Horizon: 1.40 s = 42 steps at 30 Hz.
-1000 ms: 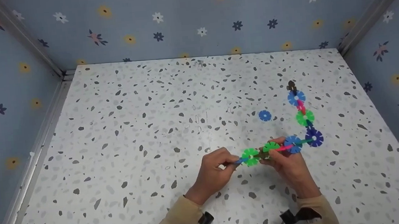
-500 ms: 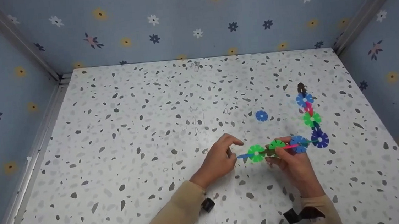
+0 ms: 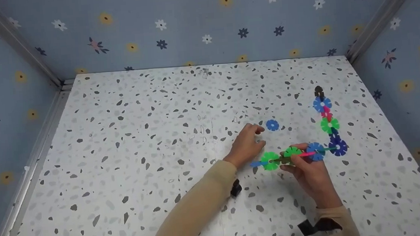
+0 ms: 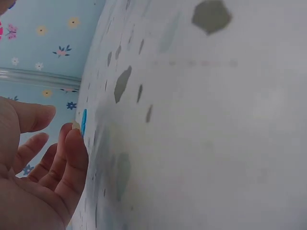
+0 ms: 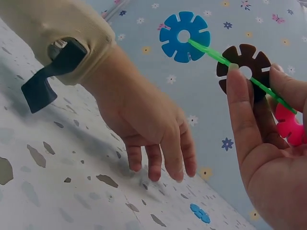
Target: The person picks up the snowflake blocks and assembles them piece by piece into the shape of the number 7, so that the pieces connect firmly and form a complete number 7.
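A chain of slotted plastic snowflake discs, joined edge to edge, bends from a light blue disc (image 3: pixel 256 164) through green, blue and dark blue (image 3: pixel 338 147) to a brown disc (image 3: pixel 318 91) at its far end. My right hand (image 3: pixel 314 177) pinches the chain near its left end, at a brown disc (image 5: pixel 261 60) beside a green one. My left hand (image 3: pixel 245 147) reaches past the chain, fingers apart and holding nothing, its fingertips close to a loose blue snowflake disc (image 3: pixel 272 125). In the left wrist view that disc (image 4: pixel 84 120) shows edge-on behind the fingertips.
A white speckled tabletop (image 3: pixel 141 146) lies under the hands. Blue flowered panels (image 3: pixel 187 18) stand at the back and both sides, with metal rails (image 3: pixel 17 47) at the corners. Black wrist straps (image 3: pixel 308 227) sit on the sleeves.
My left hand has let go of the light blue end disc and moved forward and right to the loose blue disc. My right hand keeps its grip; the chain has shifted slightly right.
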Available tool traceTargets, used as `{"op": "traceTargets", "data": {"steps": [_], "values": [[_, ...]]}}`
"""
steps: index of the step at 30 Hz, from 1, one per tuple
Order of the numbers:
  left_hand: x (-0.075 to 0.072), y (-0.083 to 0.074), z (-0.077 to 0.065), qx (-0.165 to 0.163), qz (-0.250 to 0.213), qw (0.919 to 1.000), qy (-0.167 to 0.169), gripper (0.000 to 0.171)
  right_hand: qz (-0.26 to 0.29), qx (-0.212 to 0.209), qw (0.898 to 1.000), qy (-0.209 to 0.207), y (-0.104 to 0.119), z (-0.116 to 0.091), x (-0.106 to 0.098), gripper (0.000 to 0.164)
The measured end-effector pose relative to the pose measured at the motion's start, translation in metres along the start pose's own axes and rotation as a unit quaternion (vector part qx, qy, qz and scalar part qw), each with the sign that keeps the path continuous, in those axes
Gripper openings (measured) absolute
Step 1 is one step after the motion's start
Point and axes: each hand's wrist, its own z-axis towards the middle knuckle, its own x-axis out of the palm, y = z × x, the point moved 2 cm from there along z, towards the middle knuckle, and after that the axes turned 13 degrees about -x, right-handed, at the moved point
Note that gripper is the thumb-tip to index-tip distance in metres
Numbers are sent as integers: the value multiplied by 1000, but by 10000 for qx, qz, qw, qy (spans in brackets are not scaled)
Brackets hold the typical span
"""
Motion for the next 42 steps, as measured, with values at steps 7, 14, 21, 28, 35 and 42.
{"op": "traceTargets", "data": {"steps": [7, 14, 21, 28, 35, 42], "values": [[16, -6, 19, -255, 379, 9989, -69, 39, 216, -242, 9989, 337, 8, 2, -1, 28], [28, -15, 33, -673, 703, 9948, -307, 48, 38, -252, 9994, 244, 14, 3, -1, 27], [30, -19, 38, -1054, 1026, 9879, -483, 51, 212, -297, 9989, 292, 12, 3, -1, 27], [31, -17, 43, -1023, 1259, 9830, -866, 42, 240, -265, 9990, 261, 7, 3, -2, 26], [25, -12, 42, -1024, 603, 9900, -762, 36, 399, -239, 9985, 279, 7, 3, -6, 27], [19, -7, 40, -736, -121, 9966, -338, 30, 285, -181, 9993, 140, 6, 4, -4, 26]]}}
